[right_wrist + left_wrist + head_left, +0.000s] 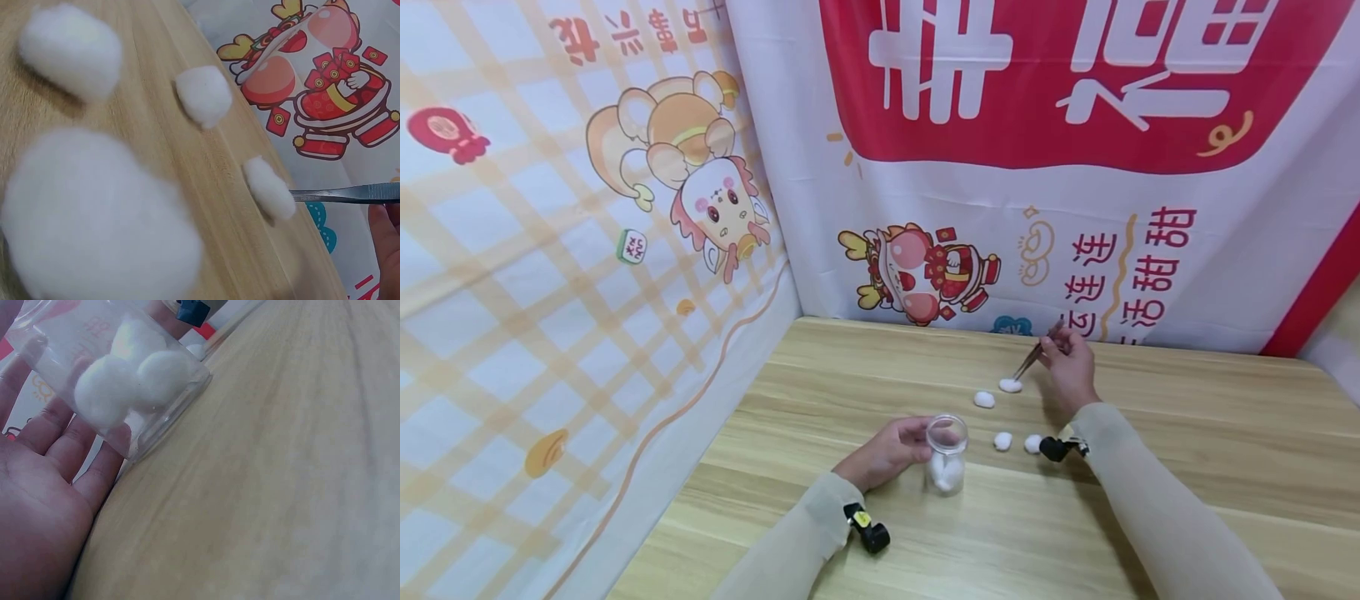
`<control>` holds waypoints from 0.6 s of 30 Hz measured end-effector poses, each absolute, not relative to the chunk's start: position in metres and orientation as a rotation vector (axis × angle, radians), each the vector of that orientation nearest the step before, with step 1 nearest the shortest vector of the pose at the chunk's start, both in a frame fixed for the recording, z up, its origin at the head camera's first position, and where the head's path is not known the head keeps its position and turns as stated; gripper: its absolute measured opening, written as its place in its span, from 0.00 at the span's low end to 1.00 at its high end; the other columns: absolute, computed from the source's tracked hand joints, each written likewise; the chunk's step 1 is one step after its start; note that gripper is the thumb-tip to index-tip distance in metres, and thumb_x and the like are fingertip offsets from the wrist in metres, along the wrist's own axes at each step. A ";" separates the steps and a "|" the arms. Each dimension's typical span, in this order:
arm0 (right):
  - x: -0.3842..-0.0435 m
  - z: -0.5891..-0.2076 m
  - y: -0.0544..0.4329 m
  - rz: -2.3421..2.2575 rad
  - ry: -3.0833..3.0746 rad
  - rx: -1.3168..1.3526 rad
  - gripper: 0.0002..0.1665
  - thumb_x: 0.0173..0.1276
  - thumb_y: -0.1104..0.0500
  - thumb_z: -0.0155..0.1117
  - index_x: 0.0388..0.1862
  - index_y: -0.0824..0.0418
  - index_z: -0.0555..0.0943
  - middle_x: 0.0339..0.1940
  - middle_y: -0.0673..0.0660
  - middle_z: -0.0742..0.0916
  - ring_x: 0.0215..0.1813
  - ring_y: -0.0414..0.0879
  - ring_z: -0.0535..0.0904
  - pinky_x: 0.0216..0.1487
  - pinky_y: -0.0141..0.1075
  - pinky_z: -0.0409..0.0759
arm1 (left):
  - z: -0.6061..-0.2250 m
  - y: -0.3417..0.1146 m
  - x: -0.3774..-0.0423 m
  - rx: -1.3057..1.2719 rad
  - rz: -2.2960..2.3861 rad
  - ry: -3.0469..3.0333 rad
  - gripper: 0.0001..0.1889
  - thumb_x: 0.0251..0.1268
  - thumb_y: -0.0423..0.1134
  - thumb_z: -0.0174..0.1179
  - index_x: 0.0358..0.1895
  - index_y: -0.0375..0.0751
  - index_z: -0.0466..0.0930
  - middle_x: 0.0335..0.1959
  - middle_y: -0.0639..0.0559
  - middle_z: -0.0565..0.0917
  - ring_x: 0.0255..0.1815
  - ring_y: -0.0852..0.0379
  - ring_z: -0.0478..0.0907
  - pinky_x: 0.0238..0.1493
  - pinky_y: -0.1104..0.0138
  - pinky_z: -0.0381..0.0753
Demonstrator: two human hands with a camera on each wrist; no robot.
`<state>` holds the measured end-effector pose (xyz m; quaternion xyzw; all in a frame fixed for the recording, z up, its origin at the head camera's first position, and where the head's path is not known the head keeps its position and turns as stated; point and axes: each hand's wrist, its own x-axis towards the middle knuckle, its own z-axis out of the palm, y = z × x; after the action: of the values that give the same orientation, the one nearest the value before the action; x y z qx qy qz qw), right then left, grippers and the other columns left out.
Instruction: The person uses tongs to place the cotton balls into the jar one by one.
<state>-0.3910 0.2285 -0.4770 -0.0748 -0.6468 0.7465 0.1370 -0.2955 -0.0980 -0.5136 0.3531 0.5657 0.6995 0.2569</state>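
A small clear glass jar stands on the wooden table with white cotton balls inside. My left hand holds the jar from its left side, fingers against the glass. My right hand pinches metal tweezers, whose tips touch a cotton ball lying on the table near the back. Three more loose cotton balls lie close by: one to its left and two nearer the jar.
Printed cloth banners hang as walls behind the table and along its left side. Bare wood stretches to the right of my right arm and in front of the jar.
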 end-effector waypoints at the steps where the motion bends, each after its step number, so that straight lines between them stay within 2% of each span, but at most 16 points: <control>1: -0.391 -0.478 0.228 2.162 -1.866 -0.212 0.08 0.74 0.63 0.55 0.50 0.56 0.72 0.49 0.55 0.75 0.56 0.49 0.75 0.56 0.39 0.79 | -0.514 -0.098 -0.295 0.960 1.898 1.538 0.38 0.61 0.49 0.66 0.70 0.34 0.64 0.64 0.43 0.75 0.70 0.46 0.64 0.71 0.58 0.59; 8: -0.392 -0.483 0.230 2.131 -1.905 -0.213 0.08 0.74 0.62 0.55 0.50 0.56 0.72 0.48 0.56 0.76 0.51 0.46 0.76 0.51 0.37 0.82 | -0.511 -0.098 -0.295 0.948 1.899 1.548 0.39 0.60 0.51 0.67 0.70 0.34 0.65 0.65 0.44 0.75 0.70 0.47 0.65 0.70 0.58 0.61; 18: -0.389 -0.494 0.232 2.006 -1.997 -0.274 0.19 0.76 0.63 0.52 0.61 0.70 0.67 0.46 0.58 0.75 0.48 0.47 0.77 0.47 0.34 0.83 | -0.513 -0.097 -0.295 0.965 1.899 1.544 0.37 0.62 0.49 0.66 0.68 0.30 0.66 0.63 0.44 0.77 0.71 0.47 0.63 0.71 0.58 0.58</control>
<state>-0.3887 0.2315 -0.4936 -0.0952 -0.6944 0.6976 0.1487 -0.2953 -0.0974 -0.5131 0.3549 0.5679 0.6984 0.2524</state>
